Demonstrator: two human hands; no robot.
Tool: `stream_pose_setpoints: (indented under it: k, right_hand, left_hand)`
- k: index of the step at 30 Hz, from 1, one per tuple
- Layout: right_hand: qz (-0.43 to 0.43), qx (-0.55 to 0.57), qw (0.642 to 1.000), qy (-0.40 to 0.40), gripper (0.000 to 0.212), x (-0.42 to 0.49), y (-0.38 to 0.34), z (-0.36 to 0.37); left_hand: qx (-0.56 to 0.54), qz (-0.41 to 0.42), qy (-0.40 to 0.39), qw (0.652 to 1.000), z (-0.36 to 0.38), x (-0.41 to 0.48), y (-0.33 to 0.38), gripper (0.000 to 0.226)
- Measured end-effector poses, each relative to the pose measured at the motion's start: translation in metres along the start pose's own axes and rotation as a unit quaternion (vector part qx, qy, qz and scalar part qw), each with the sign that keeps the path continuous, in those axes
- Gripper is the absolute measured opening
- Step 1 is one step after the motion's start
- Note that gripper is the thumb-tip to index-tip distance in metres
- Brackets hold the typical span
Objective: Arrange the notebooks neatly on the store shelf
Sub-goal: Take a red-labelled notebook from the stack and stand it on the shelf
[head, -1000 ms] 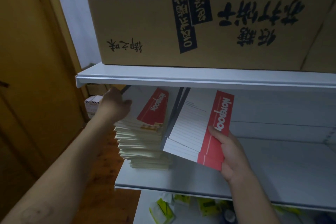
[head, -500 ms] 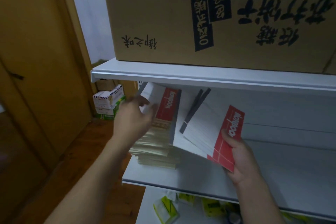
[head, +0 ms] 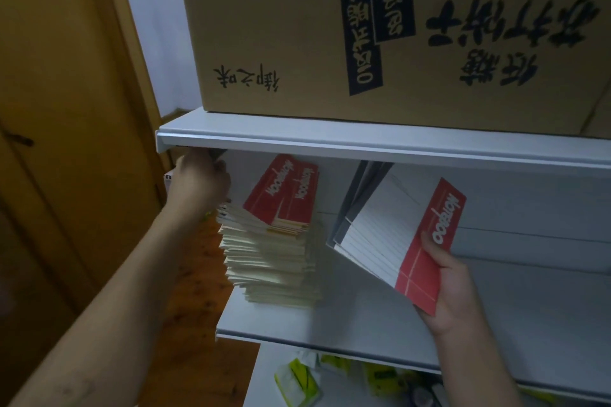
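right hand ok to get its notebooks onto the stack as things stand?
Probably yes. The right hand grips the held notebooks right of the stack, only bare shelf between. The left hand sits at the stack's left side, off that path.

At centre left of the frame the left hand [head: 198, 185] sits by the notebook stack [head: 271, 251] on the shelf [head: 363, 324], while at lower right the right hand [head: 453, 294] grips several tilted notebooks [head: 390, 241].

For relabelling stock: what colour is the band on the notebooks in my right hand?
Red band with white lettering; head view.
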State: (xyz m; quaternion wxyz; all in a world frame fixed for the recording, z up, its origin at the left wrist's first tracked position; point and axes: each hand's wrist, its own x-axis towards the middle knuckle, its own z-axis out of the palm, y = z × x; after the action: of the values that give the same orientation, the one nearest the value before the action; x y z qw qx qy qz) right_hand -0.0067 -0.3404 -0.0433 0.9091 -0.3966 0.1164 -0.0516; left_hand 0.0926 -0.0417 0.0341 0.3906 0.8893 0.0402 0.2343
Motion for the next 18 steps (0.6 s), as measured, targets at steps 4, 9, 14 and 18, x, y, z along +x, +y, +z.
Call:
stream_pose_setpoints:
  k: [4,9,14,18]
  right_hand:
    - [0.017,0.014,0.999,-0.036,0.023,0.005,0.004,0.012]
    - [0.019,-0.052,0.998,-0.024,0.023,0.011,0.008,0.015]
    - [0.026,-0.081,0.996,-0.002,0.028,0.007,0.007,0.003]
    - [0.029,-0.08,0.996,-0.011,0.024,0.001,0.009,0.001]
  left_hand:
    - [-0.248,-0.053,-0.088,0.963,0.015,-0.059,0.03,0.021]
    - [-0.299,-0.073,-0.197,0.931,0.037,-0.1,0.048,0.022]
    - [0.151,0.036,0.024,0.988,0.04,-0.042,0.006,0.057]
    - [0.191,-0.042,-0.079,0.978,0.034,-0.009,-0.014,0.062]
